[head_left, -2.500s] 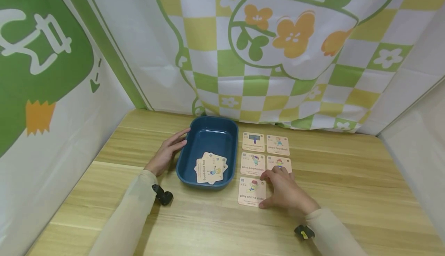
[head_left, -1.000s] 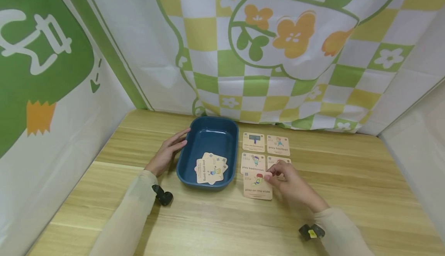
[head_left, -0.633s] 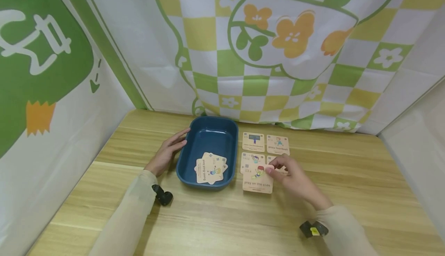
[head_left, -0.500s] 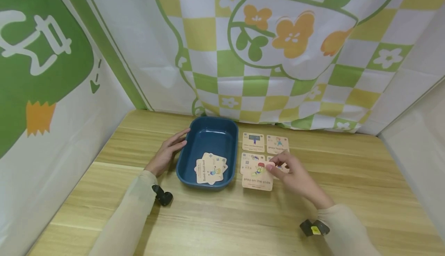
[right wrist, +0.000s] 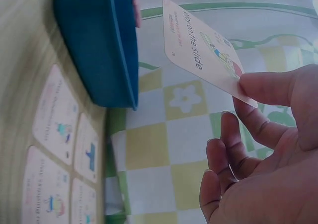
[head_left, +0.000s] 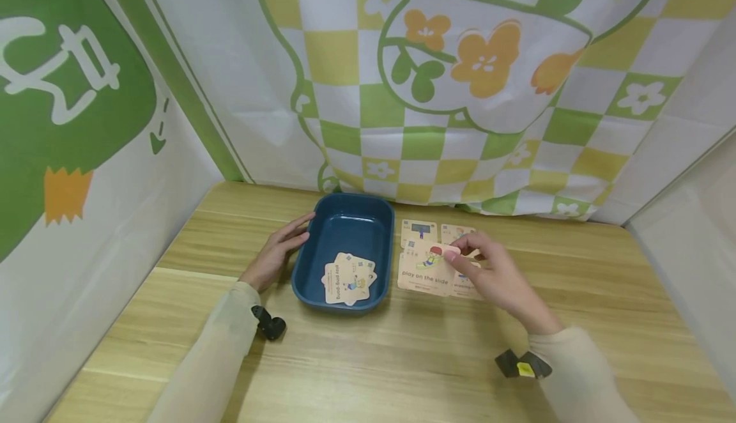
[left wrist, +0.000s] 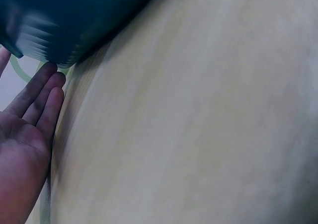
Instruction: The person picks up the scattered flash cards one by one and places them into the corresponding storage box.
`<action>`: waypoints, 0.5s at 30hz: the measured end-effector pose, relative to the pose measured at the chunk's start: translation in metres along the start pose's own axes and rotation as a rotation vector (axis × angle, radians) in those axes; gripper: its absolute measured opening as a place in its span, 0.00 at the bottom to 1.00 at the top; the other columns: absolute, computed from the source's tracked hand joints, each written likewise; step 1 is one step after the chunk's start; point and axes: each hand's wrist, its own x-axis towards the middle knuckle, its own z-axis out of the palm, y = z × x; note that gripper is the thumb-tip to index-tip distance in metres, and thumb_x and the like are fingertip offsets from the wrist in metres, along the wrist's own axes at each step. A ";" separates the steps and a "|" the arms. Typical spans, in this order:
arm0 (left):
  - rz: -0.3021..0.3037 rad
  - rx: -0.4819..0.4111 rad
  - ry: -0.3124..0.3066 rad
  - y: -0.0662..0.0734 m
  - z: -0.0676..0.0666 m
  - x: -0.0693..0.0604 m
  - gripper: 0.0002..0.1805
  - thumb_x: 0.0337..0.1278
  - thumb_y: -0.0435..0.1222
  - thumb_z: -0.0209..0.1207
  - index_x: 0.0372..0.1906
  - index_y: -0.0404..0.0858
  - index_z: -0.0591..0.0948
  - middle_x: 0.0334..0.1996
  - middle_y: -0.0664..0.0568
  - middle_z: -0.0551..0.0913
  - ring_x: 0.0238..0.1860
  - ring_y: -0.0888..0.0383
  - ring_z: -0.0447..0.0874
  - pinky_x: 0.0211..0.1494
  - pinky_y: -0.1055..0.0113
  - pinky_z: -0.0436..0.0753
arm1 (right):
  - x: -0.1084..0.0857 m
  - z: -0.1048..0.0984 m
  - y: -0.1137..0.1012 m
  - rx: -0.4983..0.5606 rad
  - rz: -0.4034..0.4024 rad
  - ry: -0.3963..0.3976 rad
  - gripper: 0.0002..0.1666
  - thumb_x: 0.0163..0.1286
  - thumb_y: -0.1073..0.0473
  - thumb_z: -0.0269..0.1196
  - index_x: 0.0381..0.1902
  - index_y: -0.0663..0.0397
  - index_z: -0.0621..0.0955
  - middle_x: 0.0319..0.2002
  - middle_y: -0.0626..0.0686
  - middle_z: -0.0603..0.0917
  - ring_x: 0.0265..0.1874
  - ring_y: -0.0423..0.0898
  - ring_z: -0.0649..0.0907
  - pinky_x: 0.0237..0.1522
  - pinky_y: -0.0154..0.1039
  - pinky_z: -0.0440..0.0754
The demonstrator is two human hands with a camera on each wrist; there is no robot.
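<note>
My right hand (head_left: pixel 500 276) pinches a picture card (head_left: pixel 427 268) reading "play on the slide" between thumb and forefinger. In the right wrist view the card (right wrist: pixel 201 47) is up in the air, apart from the table. Below it, several cards lie flat on the table, among them a blackboard card (head_left: pixel 420 231) and a skipping card (head_left: pixel 464 285), partly covered in the head view. My left hand (head_left: pixel 276 253) rests with straight fingers against the left side of a blue tray (head_left: pixel 296 282). A loose pile of cards (head_left: pixel 347 279), "play ping-pong" on top, lies in the tray's near end.
The wooden table (head_left: pixel 356 372) runs back to a hanging checkered cloth (head_left: pixel 379 129). White walls with green print stand at the left and right. A black wrist camera (head_left: pixel 268 323) sits on the left wrist, another camera (head_left: pixel 523 364) on the right.
My right hand has picked up the "play on the slide" card from the nearest row and raised it forward over the other cards. The left hand and tray have stayed put.
</note>
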 end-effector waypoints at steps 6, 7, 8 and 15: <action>0.002 -0.002 -0.006 0.000 0.000 0.000 0.29 0.79 0.38 0.50 0.79 0.40 0.63 0.79 0.47 0.57 0.78 0.46 0.52 0.79 0.49 0.53 | 0.005 -0.006 -0.010 0.008 -0.008 0.007 0.07 0.75 0.59 0.63 0.39 0.58 0.82 0.46 0.55 0.82 0.47 0.51 0.76 0.55 0.54 0.70; 0.002 -0.001 -0.006 0.000 0.000 0.000 0.29 0.79 0.38 0.50 0.79 0.40 0.63 0.79 0.47 0.57 0.78 0.46 0.52 0.79 0.49 0.53 | 0.005 -0.007 -0.011 0.004 -0.008 0.009 0.08 0.75 0.59 0.63 0.39 0.58 0.82 0.46 0.55 0.82 0.48 0.51 0.76 0.55 0.54 0.70; 0.002 0.000 -0.006 0.000 0.000 0.000 0.29 0.79 0.38 0.50 0.79 0.40 0.63 0.79 0.47 0.57 0.78 0.46 0.52 0.79 0.49 0.53 | 0.006 -0.007 -0.013 0.003 -0.006 0.009 0.08 0.75 0.58 0.63 0.40 0.59 0.82 0.46 0.55 0.82 0.48 0.51 0.76 0.56 0.53 0.70; 0.003 0.009 -0.008 0.000 0.000 0.000 0.29 0.79 0.39 0.50 0.79 0.41 0.63 0.79 0.48 0.57 0.78 0.46 0.51 0.79 0.48 0.52 | 0.010 -0.006 -0.020 0.006 -0.006 0.009 0.09 0.76 0.57 0.62 0.41 0.59 0.83 0.45 0.55 0.82 0.47 0.50 0.76 0.55 0.50 0.70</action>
